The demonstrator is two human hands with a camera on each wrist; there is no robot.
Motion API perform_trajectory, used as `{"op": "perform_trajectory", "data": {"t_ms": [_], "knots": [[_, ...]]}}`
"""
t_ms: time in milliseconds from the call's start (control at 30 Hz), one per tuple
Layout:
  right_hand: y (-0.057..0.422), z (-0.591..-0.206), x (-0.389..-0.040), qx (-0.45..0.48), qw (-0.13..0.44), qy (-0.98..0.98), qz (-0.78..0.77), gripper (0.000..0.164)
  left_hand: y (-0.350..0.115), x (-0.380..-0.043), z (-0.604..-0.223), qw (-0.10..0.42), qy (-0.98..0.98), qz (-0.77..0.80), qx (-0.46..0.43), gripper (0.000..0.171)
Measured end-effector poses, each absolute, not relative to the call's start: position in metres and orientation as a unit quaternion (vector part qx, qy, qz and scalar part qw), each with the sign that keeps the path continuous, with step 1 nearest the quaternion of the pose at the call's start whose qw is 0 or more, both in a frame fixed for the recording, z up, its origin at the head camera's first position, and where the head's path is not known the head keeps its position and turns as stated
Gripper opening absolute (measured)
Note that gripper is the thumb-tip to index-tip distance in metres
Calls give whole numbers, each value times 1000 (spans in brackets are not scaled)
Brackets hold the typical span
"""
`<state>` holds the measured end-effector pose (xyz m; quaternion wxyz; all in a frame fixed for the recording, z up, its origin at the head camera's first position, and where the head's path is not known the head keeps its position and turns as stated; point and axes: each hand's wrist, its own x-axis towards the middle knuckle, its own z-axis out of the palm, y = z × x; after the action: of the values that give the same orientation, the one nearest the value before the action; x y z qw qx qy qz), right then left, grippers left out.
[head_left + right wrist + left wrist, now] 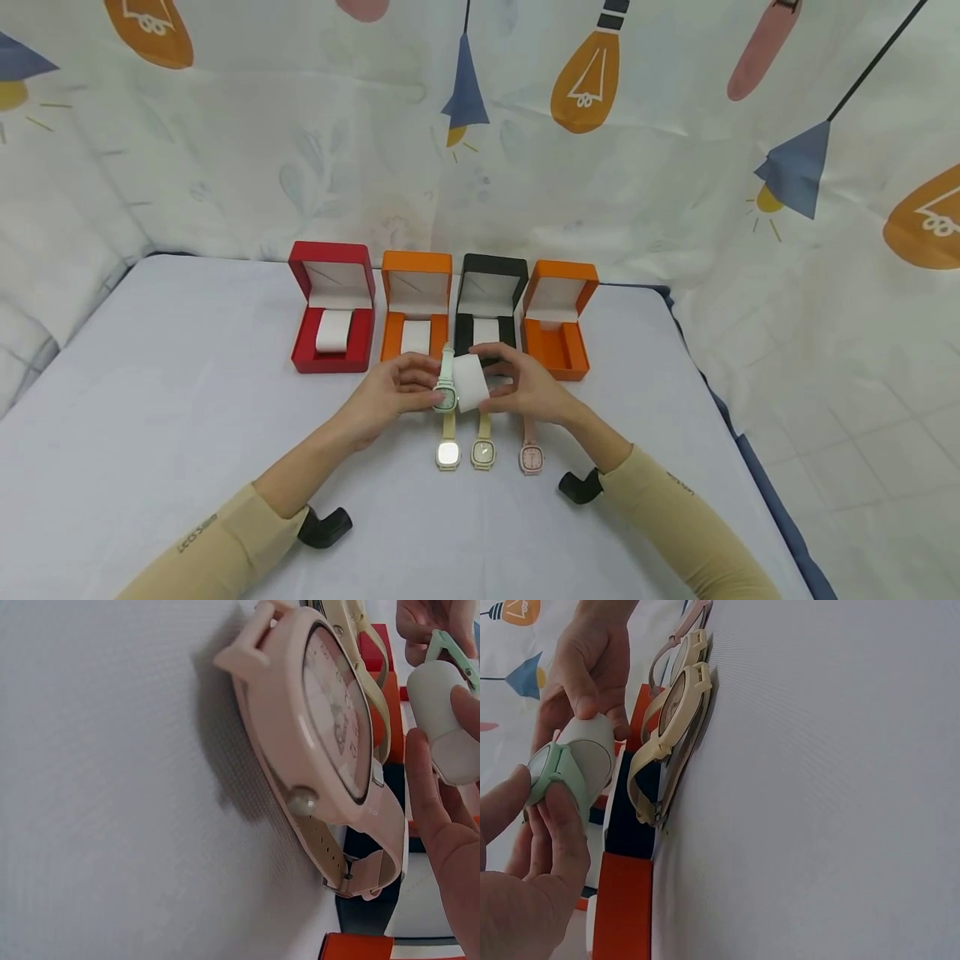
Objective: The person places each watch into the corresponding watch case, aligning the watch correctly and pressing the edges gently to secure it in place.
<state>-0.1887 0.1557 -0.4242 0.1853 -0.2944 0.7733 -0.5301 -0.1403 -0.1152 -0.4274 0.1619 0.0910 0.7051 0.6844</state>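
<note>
My left hand (390, 396) pinches a mint-green watch (445, 397) between thumb and fingers, its dial turned up toward the head camera. Just beside it, my right hand (528, 387) holds a white watch pillow (470, 383) by its ends. The left wrist view has the green strap (571, 780) looped against one end of the pillow (589, 754). Below the hands, two cream-yellow watches (447, 454) and a pink watch (531, 458) lie in a row on the white cloth. Close in the right wrist view is the pink watch (322, 727), its strap buckled.
Behind the hands stand open watch boxes: a red box (302, 354), an orange box (392, 337), a black box (507, 332) and another orange box (573, 350). White pillows sit in the first three; the right-hand orange one shows a bare slot. A printed curtain (375, 167) hangs behind the table.
</note>
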Motion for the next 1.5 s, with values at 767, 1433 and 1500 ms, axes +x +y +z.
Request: {"op": "perform_trajectory", "data": {"t_ms": [767,1433,1500], "knots": [[155,-425,-191,-306,183,764,-538,76,-114,-141,-427,166,695,689,120,42],[152,-432,-194,-285,159,779,-535,76,-108,-138,-431,132,717,678,94,47],[152,-431,-195,-286,160,777,-538,76,-108,-138,-432,122,729,667,94,47]]}}
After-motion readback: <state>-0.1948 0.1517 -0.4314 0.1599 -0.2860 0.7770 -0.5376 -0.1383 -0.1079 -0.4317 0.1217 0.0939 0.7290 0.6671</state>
